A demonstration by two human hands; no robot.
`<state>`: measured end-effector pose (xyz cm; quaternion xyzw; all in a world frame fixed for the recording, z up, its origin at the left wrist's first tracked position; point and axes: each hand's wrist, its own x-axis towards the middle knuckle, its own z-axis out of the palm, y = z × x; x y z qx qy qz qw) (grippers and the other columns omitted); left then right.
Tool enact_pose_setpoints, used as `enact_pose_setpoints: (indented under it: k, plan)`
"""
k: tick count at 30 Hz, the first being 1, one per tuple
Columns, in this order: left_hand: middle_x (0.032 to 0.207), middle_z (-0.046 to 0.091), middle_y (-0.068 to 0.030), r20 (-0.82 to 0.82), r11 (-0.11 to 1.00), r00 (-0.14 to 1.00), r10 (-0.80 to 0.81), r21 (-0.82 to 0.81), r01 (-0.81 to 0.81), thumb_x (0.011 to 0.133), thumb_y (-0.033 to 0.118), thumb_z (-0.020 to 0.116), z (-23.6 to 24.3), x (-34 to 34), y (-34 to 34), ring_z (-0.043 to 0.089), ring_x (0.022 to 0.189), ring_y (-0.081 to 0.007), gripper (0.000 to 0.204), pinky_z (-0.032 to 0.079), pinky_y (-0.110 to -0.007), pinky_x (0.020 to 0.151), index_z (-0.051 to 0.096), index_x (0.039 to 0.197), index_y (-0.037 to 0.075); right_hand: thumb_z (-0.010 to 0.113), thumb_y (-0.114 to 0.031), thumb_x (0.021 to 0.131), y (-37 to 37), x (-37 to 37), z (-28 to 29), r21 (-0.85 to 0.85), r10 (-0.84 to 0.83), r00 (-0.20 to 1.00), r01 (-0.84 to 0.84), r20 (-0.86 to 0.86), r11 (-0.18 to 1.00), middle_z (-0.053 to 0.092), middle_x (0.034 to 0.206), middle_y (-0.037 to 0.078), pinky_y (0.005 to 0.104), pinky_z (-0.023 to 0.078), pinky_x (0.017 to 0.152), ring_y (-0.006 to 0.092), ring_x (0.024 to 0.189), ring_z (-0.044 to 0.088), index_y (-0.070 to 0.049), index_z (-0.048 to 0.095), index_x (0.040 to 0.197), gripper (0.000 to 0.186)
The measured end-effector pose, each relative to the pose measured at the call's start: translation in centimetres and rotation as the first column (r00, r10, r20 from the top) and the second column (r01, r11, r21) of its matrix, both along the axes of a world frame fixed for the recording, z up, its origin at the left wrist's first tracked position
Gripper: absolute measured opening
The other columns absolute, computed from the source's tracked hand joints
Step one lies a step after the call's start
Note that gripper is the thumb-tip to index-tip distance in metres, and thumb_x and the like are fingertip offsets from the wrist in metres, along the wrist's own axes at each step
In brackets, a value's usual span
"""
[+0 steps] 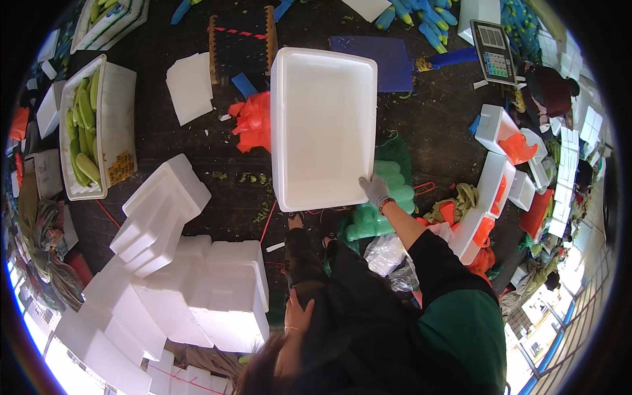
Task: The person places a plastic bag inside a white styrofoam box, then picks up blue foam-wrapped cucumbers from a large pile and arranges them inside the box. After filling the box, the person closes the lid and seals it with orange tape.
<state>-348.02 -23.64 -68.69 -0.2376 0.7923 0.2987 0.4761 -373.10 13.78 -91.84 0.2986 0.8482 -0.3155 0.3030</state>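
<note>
The foam box (326,125) is between vegetables (84,118) in a crate (118,112) at left and a scale (494,52) at front right.

produce packing area, foam boxes (326,128), vegetables (84,115), scale (494,51)

I could read no wording from my end. On the left, a yellow label (122,168) on a white foam box (119,118) bore dark printing; at the far right, a scale (493,52) had a marked panel (490,35) and keypad (499,64), too small to read.
</note>
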Motion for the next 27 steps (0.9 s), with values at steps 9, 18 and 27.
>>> enact_pose_setpoints:
  k: [9, 18, 27]
  plan:
    - [0.129, 0.067, -0.0282, 0.011, 0.852, 0.853, -0.522, 0.049, 0.521, 0.101, 0.045, 0.067, -1.3, -22.2, -6.2, 0.065, 0.121, -0.0468, 0.064, 0.054, -0.053, 0.104, 0.057, 0.146, 0.002, 0.069, -0.05, 0.092, 4.7, -19.1, -6.2, 0.034, -0.425, 0.905, 0.426, -0.028, 0.904, 0.078, 0.11, 0.027, 0.0483, 0.058, 0.094, 0.0414, 0.107, 0.075, 0.002, 0.077, 0.112, 0.056]
    - [0.129, 0.064, -0.0254, -0.385, 0.574, 0.53, -0.755, 0.001, 0.819, 0.097, 0.02, 0.072, 1.9, -58.4, 10.0, 0.06, 0.122, -0.0462, 0.048, 0.048, -0.052, 0.107, 0.06, 0.138, -0.001, 0.066, -0.045, 0.096, 4.0, -31.0, -9.6, -0.037, -0.858, 0.434, 0.897, 0.276, 0.441, 0.073, 0.127, 0.029, 0.0506, 0.055, 0.105, 0.0428, 0.122, 0.07, 0.002, 0.069, 0.125, 0.055]
    - [0.139, 0.058, -0.0233, -0.434, -0.007, -0.071, -0.898, -0.148, 0.989, 0.084, 0.012, 0.084, -7.3, -79.4, 35.2, 0.055, 0.132, -0.044, 0.065, 0.046, -0.052, 0.112, 0.054, 0.141, 0.0, 0.068, -0.053, 0.098, 9.4, -30.4, -11.3, -0.329, -0.861, 0.489, 0.843, 0.14, 0.426, 0.072, 0.137, 0.019, 0.0456, 0.053, 0.108, 0.0385, 0.128, 0.067, -0.007, 0.068, 0.141, 0.063]
